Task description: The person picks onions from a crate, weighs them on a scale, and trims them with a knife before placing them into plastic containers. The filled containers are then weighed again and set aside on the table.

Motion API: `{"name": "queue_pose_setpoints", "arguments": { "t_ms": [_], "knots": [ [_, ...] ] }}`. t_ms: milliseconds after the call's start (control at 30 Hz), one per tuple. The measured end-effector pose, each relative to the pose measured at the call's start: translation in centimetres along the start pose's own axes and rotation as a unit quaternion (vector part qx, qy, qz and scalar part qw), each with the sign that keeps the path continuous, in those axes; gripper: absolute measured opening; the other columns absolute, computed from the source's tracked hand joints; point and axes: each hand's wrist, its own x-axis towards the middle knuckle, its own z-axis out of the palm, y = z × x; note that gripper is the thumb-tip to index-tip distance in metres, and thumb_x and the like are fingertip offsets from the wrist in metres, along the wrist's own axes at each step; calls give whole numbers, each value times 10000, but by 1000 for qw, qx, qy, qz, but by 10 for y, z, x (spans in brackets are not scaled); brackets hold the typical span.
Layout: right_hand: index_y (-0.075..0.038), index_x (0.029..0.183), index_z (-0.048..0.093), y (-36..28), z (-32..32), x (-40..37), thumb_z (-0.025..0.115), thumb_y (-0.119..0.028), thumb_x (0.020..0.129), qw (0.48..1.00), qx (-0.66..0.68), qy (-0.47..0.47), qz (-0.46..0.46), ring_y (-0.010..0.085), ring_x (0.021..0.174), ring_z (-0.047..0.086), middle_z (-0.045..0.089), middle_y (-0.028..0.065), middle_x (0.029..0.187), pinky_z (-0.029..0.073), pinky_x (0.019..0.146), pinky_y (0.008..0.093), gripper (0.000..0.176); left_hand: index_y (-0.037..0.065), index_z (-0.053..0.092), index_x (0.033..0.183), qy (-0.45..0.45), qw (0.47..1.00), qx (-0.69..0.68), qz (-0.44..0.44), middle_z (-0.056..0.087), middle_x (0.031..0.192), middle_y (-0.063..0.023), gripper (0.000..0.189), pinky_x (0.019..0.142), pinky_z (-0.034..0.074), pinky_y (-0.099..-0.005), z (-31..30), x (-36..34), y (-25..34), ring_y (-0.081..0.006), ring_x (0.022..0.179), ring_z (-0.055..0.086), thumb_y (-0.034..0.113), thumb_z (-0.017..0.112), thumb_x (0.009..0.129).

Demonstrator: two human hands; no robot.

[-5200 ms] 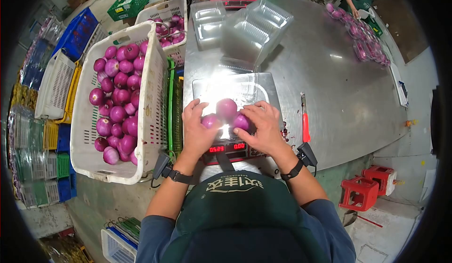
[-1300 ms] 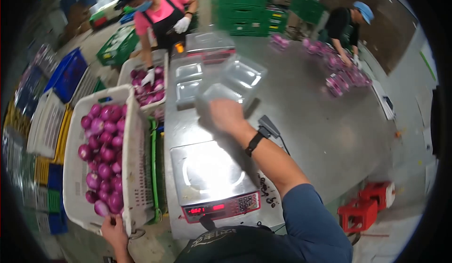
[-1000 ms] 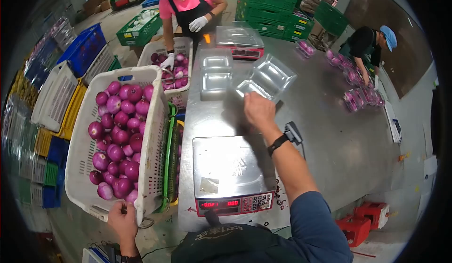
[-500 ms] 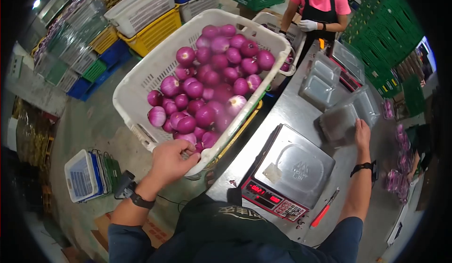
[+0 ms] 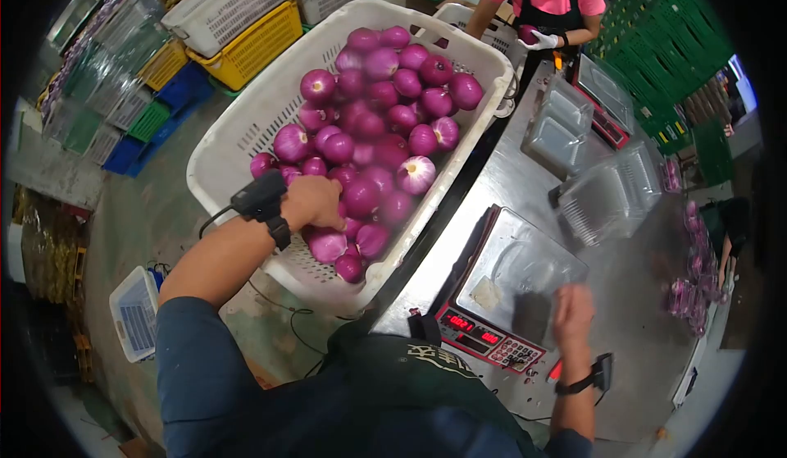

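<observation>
My left hand (image 5: 313, 204) reaches into a white plastic crate (image 5: 228, 163) heaped with peeled red onions (image 5: 381, 63). Its fingers curl around a red onion at the near side of the pile; most of that onion is hidden. Over the right edge of the digital scale (image 5: 479, 327), my right hand (image 5: 574, 314) is curled closed and a little blurred, with nothing visible in it. A clear plastic tray (image 5: 525, 265) appears to rest on the steel scale plate, hard to make out against the metal.
Clear trays (image 5: 611, 195) lie stacked on the steel table (image 5: 639, 294). Across from me a person's white-gloved hand (image 5: 539, 41) holds an onion. Packed onions (image 5: 693, 294) line the right side. Stacked crates (image 5: 254, 44) stand at left, green crates (image 5: 664, 48) at right.
My left hand has left the crate's rim and moved in among the onions. From the stack of clear trays, my right hand has come back to the scale. The other person now holds an onion.
</observation>
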Motion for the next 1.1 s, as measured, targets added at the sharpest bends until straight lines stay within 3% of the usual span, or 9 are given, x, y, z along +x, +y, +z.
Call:
{"name": "queue_pose_setpoints", "arguments": {
  "t_ms": [267,367,500,633,700,733,867,933,1100],
  "knots": [
    [-43,1061,679,-99,-20,-8,798,-169,852,996,69,-54,21,323,870,647,693,130,970,484,756,432,272,-72,738,1077,-26,993,-105,55,728,1066,-301,757,906,574,-435,-25,20,-15,-408,1006,724,586,704,706],
    [-31,1189,659,-131,-18,21,847,-153,791,985,156,-10,75,281,885,654,687,139,1040,510,774,399,457,-15,725,1111,-43,868,-493,33,722,849,-103,538,662,528,-396,-70,-7,-8,-232,715,674,452,740,843],
    [-29,1489,482,-215,-16,83,927,-216,719,944,325,8,51,257,970,654,595,173,1346,532,807,367,910,44,635,1239,28,800,-524,290,672,980,-39,493,563,492,-247,-66,-32,46,-125,706,635,464,669,984],
    [-15,1471,476,-240,11,101,898,-204,764,918,396,23,-8,255,1050,658,608,185,1333,542,908,383,845,35,487,1410,-264,740,-525,329,664,1021,-54,658,617,546,-268,-79,-71,81,-118,747,656,590,500,1055],
    [-13,1428,499,-234,7,91,821,-124,812,857,505,-10,107,229,1104,664,622,173,1319,550,952,362,704,18,492,1440,-238,778,-485,320,696,1013,-102,683,658,559,-302,-87,-60,65,-145,787,687,588,484,1063],
    [-13,1405,521,-234,-1,87,793,-127,826,813,555,10,176,224,1068,678,640,174,1285,566,909,348,650,13,562,1392,-1,864,-355,356,730,1019,-123,632,700,566,-333,-83,-41,46,-168,799,700,534,584,1035],
    [-2,1360,555,-193,-6,62,696,-330,893,742,595,70,300,210,797,708,720,177,1048,562,621,289,588,-24,693,1091,224,924,-283,126,737,971,-187,542,801,567,-396,-80,55,-42,-289,903,731,469,766,878],
    [-1,1350,558,-180,-7,50,670,-416,905,714,605,110,336,211,729,690,716,187,1031,541,575,288,619,-48,667,1181,211,950,-223,60,716,1120,-283,720,949,541,-485,-59,94,-71,-432,1090,689,572,741,824],
    [-8,1351,558,-167,-12,27,635,-451,951,699,570,185,391,215,721,668,701,170,1062,524,574,310,602,-45,648,1237,152,978,-138,34,606,1311,-358,778,1023,528,-498,-8,130,-66,-476,1205,629,567,796,780]
  ]
}}
